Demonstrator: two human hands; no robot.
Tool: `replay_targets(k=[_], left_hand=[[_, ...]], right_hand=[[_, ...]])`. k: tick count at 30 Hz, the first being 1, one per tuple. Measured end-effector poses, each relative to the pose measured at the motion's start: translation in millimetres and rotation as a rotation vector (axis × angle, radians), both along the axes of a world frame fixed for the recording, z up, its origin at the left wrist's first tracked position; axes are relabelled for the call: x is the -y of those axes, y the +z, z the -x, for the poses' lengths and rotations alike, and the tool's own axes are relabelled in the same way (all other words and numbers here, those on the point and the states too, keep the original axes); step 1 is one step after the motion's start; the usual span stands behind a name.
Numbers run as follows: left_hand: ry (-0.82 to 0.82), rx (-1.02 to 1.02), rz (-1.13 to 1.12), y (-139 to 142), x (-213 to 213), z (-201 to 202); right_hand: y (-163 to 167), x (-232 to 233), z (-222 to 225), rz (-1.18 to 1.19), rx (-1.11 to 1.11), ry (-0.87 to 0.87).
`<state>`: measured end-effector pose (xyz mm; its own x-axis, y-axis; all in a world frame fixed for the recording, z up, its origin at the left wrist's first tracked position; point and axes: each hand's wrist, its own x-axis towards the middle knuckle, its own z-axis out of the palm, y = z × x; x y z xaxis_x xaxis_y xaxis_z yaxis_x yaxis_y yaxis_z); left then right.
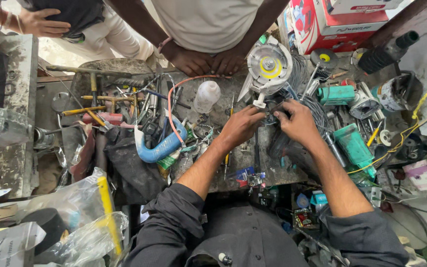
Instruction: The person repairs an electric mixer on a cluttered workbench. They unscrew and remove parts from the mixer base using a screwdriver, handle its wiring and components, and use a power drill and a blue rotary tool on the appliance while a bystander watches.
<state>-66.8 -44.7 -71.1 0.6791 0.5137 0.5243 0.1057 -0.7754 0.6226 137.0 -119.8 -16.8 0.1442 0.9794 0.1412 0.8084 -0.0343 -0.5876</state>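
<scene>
I am bent over the cluttered grey desk [233,106], both hands working at the dark body of a small power tool [272,110] that lies in the middle of it, just below its round silver head with a yellow disc [269,66]. My left hand [240,126] is curled closed around the near end of that dark body, steadying it. My right hand [298,121] has its fingers pinched together on some small part at the top of the same body; the part itself is hidden under my fingertips, so I cannot tell what it is. To my mind I am in the fitting or loosening stage, with the tool partly apart. The next move calls for a firm hold from the left hand and small, careful finger work from the right. A white plastic bottle [206,96] stands near my left hand, and a blue curved hose piece [161,146] lies further left. Another person's hands [208,60] rest on the far edge.
</scene>
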Motion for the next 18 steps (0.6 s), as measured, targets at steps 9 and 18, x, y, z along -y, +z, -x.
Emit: replay_targets(k=[9,18], left_hand=[[-0.028,0.0,-0.019,-1,0,2],[-0.023,-0.092,-0.079,4,5,4]], right_hand=[[-4,4,1,0.032,0.001,-0.045],[-12,8,4,-0.027,0.086,-0.021]])
